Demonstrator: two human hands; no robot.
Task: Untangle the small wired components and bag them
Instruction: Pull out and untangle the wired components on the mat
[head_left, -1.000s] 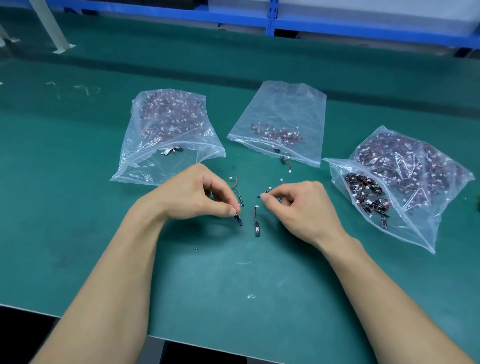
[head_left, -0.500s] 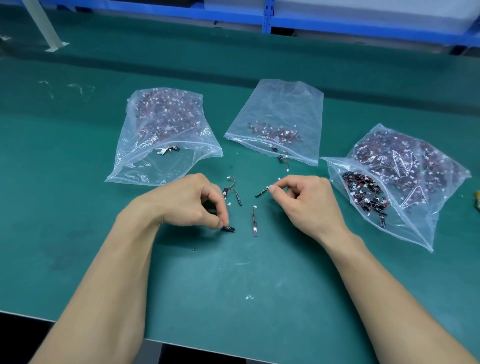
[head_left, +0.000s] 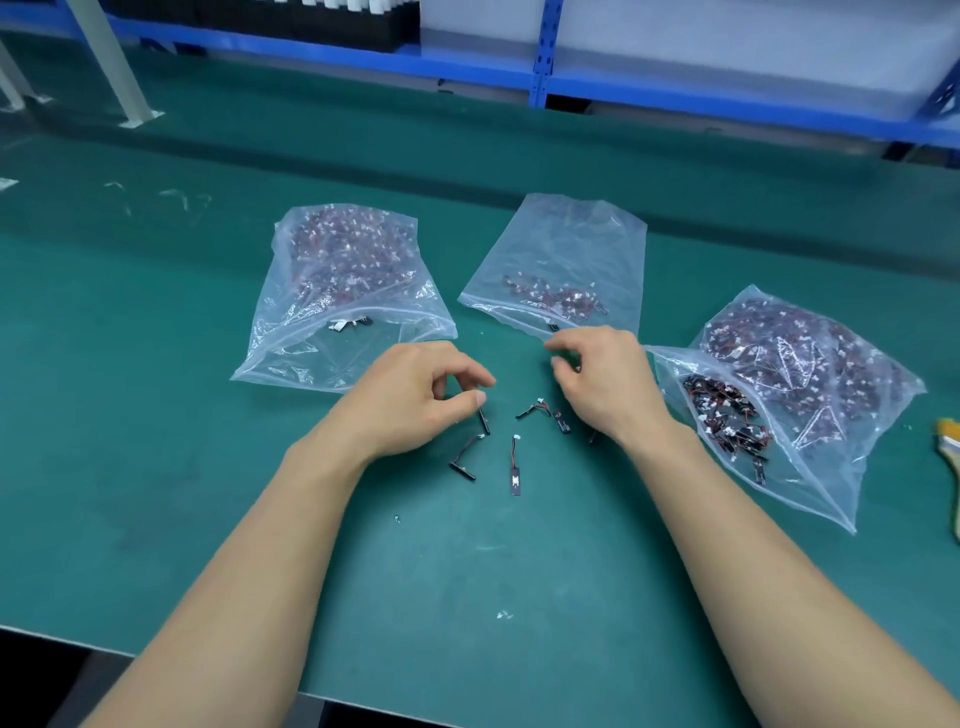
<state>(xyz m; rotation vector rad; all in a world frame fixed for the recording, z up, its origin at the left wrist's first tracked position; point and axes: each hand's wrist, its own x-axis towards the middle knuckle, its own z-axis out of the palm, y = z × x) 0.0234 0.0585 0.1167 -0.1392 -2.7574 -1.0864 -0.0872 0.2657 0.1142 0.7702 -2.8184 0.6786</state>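
Hands are working over the middle of the green desk (head_left: 467, 571) in the head view. The left hand (head_left: 415, 400) is pinching the top end of a black wired component (head_left: 484, 421) between thumb and forefinger, with its lower end pointing down at the desk. The right hand (head_left: 602, 384) is curling its fingers just beside the mouth of the middle bag (head_left: 566, 249); whether it is gripping anything I cannot tell, since the fingertips are facing away. Several loose wired components (head_left: 515, 478) are lying apart on the desk between the hands and a little toward the near edge. The left bag (head_left: 337, 291), well filled, is lying beyond the left hand toward the far edge. The right bag (head_left: 810, 395), also full, is lying just beside the right hand, with dark components crowding its mouth. A brush (head_left: 950, 457) is resting farther toward the desk's right side.
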